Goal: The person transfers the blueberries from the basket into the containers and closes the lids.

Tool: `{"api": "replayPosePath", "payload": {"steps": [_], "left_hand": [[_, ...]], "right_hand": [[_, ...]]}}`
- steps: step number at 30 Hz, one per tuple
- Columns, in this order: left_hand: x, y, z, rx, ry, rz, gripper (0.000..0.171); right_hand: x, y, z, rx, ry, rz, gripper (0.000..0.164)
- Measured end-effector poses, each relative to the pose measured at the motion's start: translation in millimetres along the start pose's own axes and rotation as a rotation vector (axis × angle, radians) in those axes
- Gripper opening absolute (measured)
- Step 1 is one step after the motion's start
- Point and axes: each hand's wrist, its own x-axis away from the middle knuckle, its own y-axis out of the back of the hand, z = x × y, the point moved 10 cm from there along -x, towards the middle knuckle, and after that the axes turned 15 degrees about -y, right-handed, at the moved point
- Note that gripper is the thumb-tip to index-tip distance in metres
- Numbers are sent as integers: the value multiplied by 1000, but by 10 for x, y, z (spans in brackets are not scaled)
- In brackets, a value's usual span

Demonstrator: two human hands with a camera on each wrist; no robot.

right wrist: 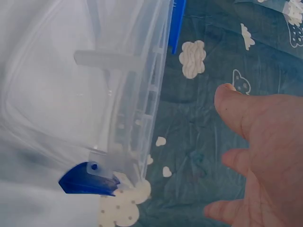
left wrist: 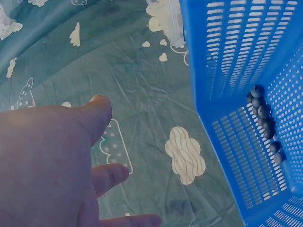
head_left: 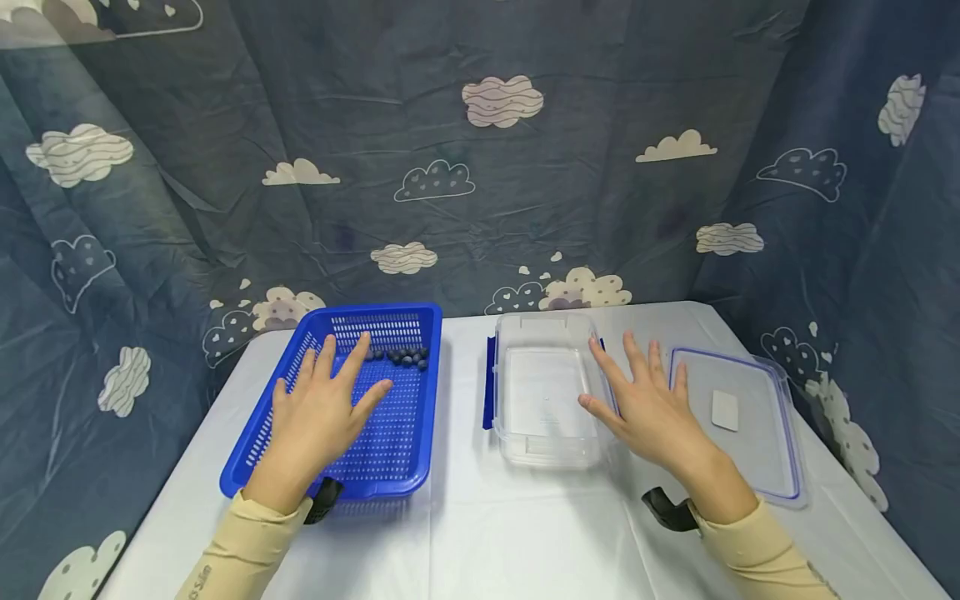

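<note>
Left hand (head_left: 318, 412): fingers spread, holding nothing, raised over the blue perforated plastic basket (head_left: 434, 400); the left wrist view shows a gap between us. Right hand (head_left: 651, 410): likewise spread and unloaded, between the clear plastic food container (head_left: 551, 452) and its lid (head_left: 759, 457), apart from the container wall in the right wrist view.

Blueberries (head_left: 407, 360), by their look: loosely bunched on the basket floor at its far right corner. I judge them very light, smooth, apt to roll, and soft enough to bruise; best lifted between thumb and fingertip pads, lightly, from the sides.

Basket: probably light, springy in the walls, stiffer at the rolled rim; I would hold it by the two long rims. Container: uncovered, likely light, stiff and somewhat slick; opposite side walls should give the surest hold, keeping off the hinged blue latch (head_left: 489, 385). Lid: lies on the cloth at my right, white label (head_left: 724, 410) on it; thin-looking, so best taken by its edge.

Surface: white tablecloth (head_left: 480, 537), faint creases; light plastic may slide on it. Room: dark blue-grey curtain (head_left: 570, 208) with pale cloud prints, hung behind the table and along both sides.
</note>
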Motion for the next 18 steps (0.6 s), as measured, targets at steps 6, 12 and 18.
{"api": "replayPosePath", "payload": {"steps": [6,12,18], "left_hand": [[-99,70,55,-24,-13,20,76],[-216,98,119,-31,-36,31,76],[-334,102,181,-12,-44,43,74]], "right_hand": [[14,-55,-4,-31,18,-3,80],[11,-158,-45,-95,12,28,80],[17,-274,-100,-229,13,63,80]]}}
